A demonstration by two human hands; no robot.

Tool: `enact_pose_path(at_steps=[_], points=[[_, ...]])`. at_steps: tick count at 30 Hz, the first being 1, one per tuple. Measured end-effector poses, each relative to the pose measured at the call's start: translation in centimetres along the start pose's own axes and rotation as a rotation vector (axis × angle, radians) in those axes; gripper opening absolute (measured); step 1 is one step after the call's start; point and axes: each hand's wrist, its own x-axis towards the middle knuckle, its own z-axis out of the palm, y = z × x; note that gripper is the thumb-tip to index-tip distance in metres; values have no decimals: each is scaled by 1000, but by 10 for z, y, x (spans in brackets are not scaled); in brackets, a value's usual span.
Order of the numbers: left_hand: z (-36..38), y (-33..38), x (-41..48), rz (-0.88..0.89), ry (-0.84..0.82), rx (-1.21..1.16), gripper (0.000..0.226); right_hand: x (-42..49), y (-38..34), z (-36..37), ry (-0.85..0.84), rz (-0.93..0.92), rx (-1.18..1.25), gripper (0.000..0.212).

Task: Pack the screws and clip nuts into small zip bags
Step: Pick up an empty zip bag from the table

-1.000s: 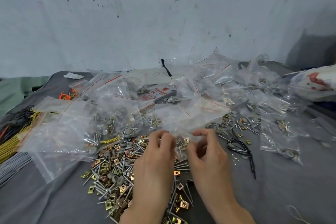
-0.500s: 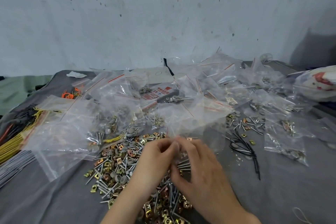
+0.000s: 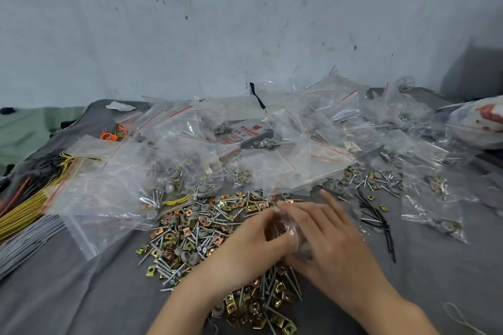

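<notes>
Above the screw and clip-nut pile (image 3: 190,231), my left hand (image 3: 253,249) and right hand (image 3: 336,243) have met, both pinching one small zip bag (image 3: 283,226); bare counter (image 3: 438,269) lies rightward.

Single head cam, wide-angle, pitched forward and down; it's the only view.

Worn on the person, close over the grey table (image 3: 68,294). The left hand (image 3: 250,245) and right hand (image 3: 334,239) come in from the bottom edge and hold a zip bag (image 3: 285,228) at lower centre, nearest the lens. The screw and clip-nut pile (image 3: 196,231) sits centre-bottom, the heap of bags (image 3: 299,166) runs across mid-frame, and the wall (image 3: 245,22) fills the upper half. The table's far edge bows at the frame sides. The right hand is motion-blurred.
</notes>
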Motion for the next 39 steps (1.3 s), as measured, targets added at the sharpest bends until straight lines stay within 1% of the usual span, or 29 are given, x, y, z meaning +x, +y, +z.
enact_pose_path(at_steps=[2,3,4,5,6,7,8,9,10,11,12,13,15,18,23,28,32,36,39], points=[[0,2,-2,38,-14,-19,16,0,1,-1,25,11,-2,56],[-2,3,-4,63,1,-33,14,0,2,-2,35,24,-8,52],[-6,4,-7,84,46,-18,17,0,4,-3,42,44,-19,49],[-10,4,-9,97,119,38,24,0,5,-4,43,71,-37,49],[-15,1,-11,104,206,150,32,0,7,-4,33,105,-64,51],[-19,-3,-13,104,264,342,41,-1,9,-5,18,142,-95,54],[-22,-7,-16,70,257,578,52,-1,11,-4,2,177,-123,56],[-21,-12,-18,2,201,780,67,-2,12,-3,-15,211,-141,58],[-18,-16,-21,-62,123,910,80,-2,13,-2,-35,243,-149,61],[-13,-21,-22,-107,49,979,88,-2,14,0,-57,271,-154,63],[-9,-25,-23,-128,11,1020,91,-3,13,2,-80,293,-161,64],[-7,-28,-22,-135,9,1043,91,-3,13,4,-106,312,-168,66],[-9,-30,-18,-118,79,1074,82,-5,12,7,-149,345,-171,70],[-19,-31,-8,-88,183,1100,64,-6,12,8,-159,358,-166,74],[-23,-34,2,-70,221,1088,36,-9,16,7,-194,380,-143,77],[-22,-34,3,-26,235,1060,26,-6,19,8,-234,417,-90,76],[-24,-31,1,1,254,943,12,-4,17,8,-228,418,-48,76],[-28,-27,-5,6,286,865,8,-1,17,10,-224,397,-20,77],[-29,-25,-9,27,304,842,14,0,18,8,-238,385,14,77]])
